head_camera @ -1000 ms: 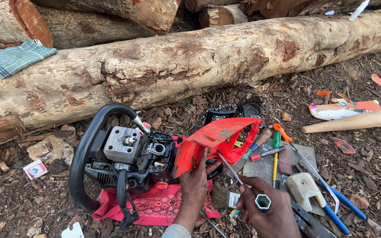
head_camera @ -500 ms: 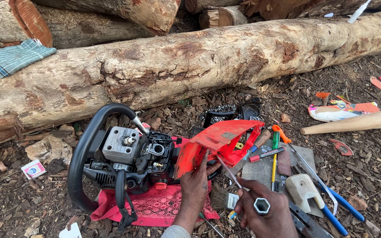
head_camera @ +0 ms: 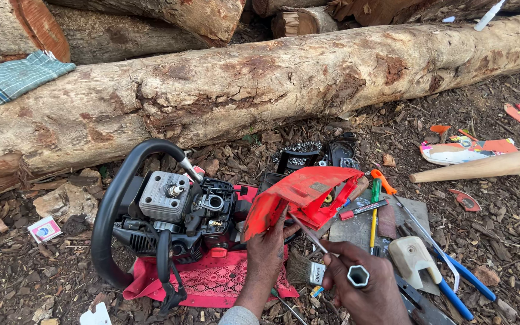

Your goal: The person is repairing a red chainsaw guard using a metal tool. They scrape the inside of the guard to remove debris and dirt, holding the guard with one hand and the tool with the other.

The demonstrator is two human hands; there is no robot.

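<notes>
Hands are busy over a pile of tools on the ground. The left hand [head_camera: 267, 250] reaches up and pinches the bottom edge of a red plastic cover [head_camera: 299, 195], with its fingers closed on it. The cover is tilted, with one end up in the air, just to the right of the grey and black chainsaw engine [head_camera: 179, 216].

The right hand [head_camera: 362, 289] is curled tight around a long metal socket wrench [head_camera: 356, 275]. The six-sided hole at the end of the wrench faces up at the camera. The thin shaft of the wrench points up toward the inside of the red cover. I cannot tell if the tip touches it.

The engine has a big black loop handle [head_camera: 112, 204]. It sits on a red lacy cloth [head_camera: 212, 280] spread on the wood chips. A small paint brush [head_camera: 305, 272] lies between the two hands.

To the right there are a green screwdriver with an orange top [head_camera: 375, 207], a cream plastic part [head_camera: 413, 259] and blue-handled pliers [head_camera: 461, 286]. A pale wooden handle [head_camera: 476, 167] lies farther right. Behind everything lies a long log with its bark peeled off [head_camera: 260, 84], and a blue checked cloth [head_camera: 16, 75] sits on top of it at the left.
</notes>
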